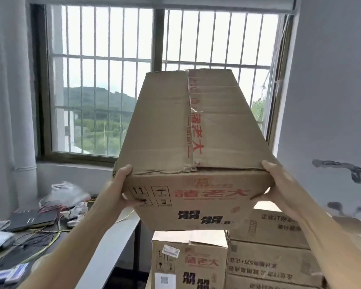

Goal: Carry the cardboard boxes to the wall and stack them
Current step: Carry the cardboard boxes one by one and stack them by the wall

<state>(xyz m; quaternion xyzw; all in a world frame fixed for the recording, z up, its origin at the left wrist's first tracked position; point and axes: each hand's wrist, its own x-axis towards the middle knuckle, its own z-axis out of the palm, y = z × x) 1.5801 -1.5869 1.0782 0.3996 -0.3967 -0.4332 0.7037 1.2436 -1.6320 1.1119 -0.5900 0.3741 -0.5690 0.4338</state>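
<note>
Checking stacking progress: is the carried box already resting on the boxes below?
No. The carried box is held up by the left hand and right hand, clear above the stacked boxes.

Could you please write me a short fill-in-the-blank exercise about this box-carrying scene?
1. The raised cardboard box is gripped by ____ hands.
2. The left hand and right hand hold its ____ ends.
3. Behind the box is a barred ____.
4. The stacked boxes lie ____ the raised box.

Missing words: two; opposite; window; below
</note>
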